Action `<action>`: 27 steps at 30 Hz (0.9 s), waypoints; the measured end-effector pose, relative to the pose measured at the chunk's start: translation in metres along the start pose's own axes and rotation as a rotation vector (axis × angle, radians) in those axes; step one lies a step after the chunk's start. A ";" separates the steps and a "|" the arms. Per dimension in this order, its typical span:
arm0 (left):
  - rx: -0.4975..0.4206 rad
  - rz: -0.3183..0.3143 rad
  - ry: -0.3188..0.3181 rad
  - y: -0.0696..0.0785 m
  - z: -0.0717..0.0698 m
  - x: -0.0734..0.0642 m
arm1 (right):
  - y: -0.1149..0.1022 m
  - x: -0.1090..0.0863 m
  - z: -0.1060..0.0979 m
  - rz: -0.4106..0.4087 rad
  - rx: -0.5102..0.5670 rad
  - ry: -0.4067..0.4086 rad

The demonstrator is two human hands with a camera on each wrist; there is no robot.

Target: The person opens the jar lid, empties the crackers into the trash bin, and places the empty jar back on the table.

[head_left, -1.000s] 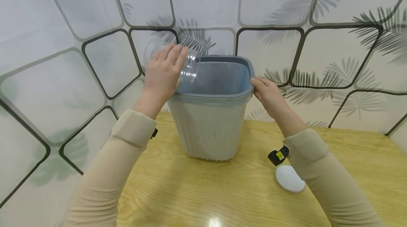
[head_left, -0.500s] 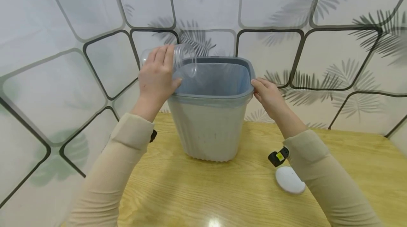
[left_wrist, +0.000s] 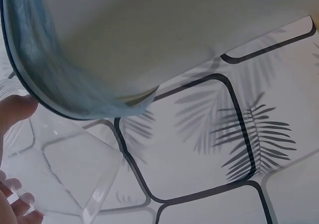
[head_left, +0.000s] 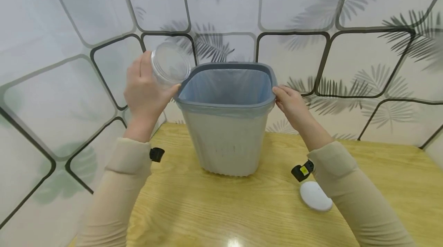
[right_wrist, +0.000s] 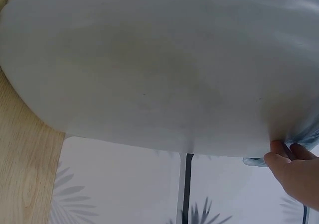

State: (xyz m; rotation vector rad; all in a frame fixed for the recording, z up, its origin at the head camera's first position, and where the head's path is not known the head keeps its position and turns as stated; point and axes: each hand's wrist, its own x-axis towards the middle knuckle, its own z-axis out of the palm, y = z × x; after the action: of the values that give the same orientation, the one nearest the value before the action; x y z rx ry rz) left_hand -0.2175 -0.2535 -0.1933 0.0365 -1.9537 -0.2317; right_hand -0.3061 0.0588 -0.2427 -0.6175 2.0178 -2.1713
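Note:
My left hand (head_left: 145, 89) grips a clear plastic jar (head_left: 173, 64) at the upper left corner of a pale trash bin (head_left: 226, 139). The jar is tilted, its round mouth turned toward the head camera, and no contents show through its wall. In the left wrist view the jar (left_wrist: 75, 164) lies between thumb and fingers, the thumb close by the bin's rim. My right hand (head_left: 292, 103) pinches the right side of the grey-blue rim (head_left: 225, 105). A thin bluish liner bag (head_left: 197, 87) lines the bin and folds out under the rim; the bottom inside is hidden.
The bin stands upright on a yellow wood-grain table (head_left: 214, 212). A white, round, lid-like piece (head_left: 315, 196) lies on the table beside my right forearm. A patterned wall covering (head_left: 294, 55) rises close behind the bin and along the left.
My left hand has drawn the jar left from over the bin's opening to its left corner, turning the mouth from the bin toward the head camera. The right hand stays at the rim.

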 end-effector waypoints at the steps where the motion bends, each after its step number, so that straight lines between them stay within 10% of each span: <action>1: -0.004 -0.016 0.003 -0.002 -0.001 -0.001 | 0.000 0.000 0.000 0.001 0.001 -0.001; 27: -0.189 -0.116 -0.084 -0.033 -0.030 -0.068 | 0.000 0.000 0.001 0.010 0.022 0.012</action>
State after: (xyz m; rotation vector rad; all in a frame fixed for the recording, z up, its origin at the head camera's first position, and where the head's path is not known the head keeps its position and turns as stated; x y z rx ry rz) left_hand -0.1667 -0.2813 -0.2507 0.0168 -2.0072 -0.5009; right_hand -0.3056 0.0585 -0.2425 -0.5919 1.9963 -2.1935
